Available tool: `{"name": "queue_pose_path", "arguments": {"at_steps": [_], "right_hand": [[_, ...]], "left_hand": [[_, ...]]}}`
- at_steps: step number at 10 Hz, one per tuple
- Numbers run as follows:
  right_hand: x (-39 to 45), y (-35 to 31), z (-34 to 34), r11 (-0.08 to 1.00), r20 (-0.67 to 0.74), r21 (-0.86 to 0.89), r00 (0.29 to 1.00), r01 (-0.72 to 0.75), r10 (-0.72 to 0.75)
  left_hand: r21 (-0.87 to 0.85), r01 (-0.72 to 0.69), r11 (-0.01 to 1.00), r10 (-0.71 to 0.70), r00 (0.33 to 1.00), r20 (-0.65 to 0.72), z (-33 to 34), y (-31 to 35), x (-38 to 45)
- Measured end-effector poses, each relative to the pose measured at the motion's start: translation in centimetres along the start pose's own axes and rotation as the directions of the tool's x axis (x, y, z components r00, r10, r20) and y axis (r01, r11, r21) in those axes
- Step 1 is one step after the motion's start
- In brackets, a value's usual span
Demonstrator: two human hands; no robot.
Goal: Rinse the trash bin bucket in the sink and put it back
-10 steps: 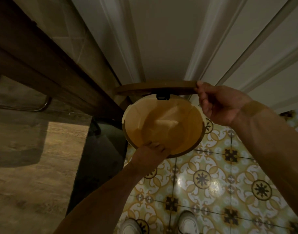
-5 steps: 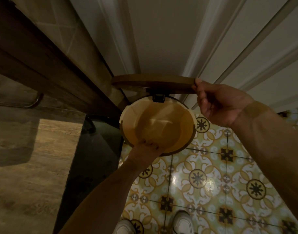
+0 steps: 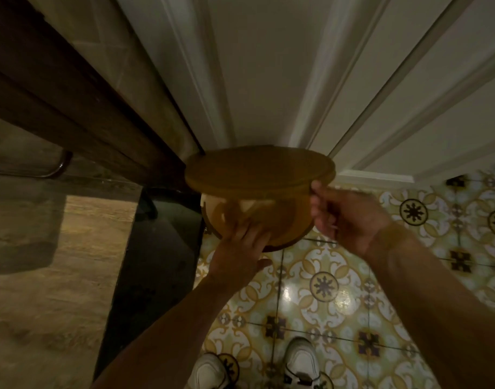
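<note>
A round yellow-brown trash bin stands on the tiled floor against a white door. Its inner bucket (image 3: 285, 220) sits in the outer shell, whose darker rim shows in front. The hinged lid (image 3: 257, 169) tilts low over the opening and hides the back half of the bucket. My right hand (image 3: 350, 217) pinches the lid's right edge. My left hand (image 3: 237, 254) lies at the front rim, its straight fingers touching the bucket's edge and its thumb spread to the right.
A dark wooden counter edge (image 3: 72, 113) and a dark cabinet side (image 3: 156, 262) crowd the bin on the left. The white panelled door (image 3: 268, 66) stands right behind it. My white shoes (image 3: 302, 363) are on the patterned floor tiles (image 3: 324, 287) below.
The lid has swung down from nearly upright to low over the bucket, guided by my right hand. My left hand's fingers have uncurled from the front rim and now lie straight.
</note>
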State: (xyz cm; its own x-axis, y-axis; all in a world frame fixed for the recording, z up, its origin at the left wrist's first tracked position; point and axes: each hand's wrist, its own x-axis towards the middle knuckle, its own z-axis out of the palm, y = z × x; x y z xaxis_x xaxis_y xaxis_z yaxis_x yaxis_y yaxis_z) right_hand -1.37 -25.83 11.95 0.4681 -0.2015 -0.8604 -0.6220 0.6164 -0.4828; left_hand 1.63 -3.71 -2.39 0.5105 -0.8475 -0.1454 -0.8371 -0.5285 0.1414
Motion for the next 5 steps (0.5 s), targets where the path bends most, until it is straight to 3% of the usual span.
{"name": "queue_pose_path", "arguments": {"at_steps": [2, 4, 5], "right_hand": [[1.1, 7.0, -0.6, 0.996, -0.143, -0.081, 0.989, -0.046, 0.034], [1.8, 9.4, -0.1, 0.980, -0.079, -0.182, 0.994, -0.083, 0.070], [1.3, 9.8, 0.2, 0.955, -0.108, -0.297, 0.994, -0.005, -0.028]], "left_hand": [[-0.087, 0.070, 0.994, -0.071, 0.997, -0.004, 0.3, 2.1, -5.0], [-0.121, 0.074, 0.990, -0.075, 0.997, -0.006, 1.0, 3.1, -9.1], [-0.120, 0.109, 0.987, -0.113, 0.993, -0.024, 0.0, 3.0, -9.3]]}}
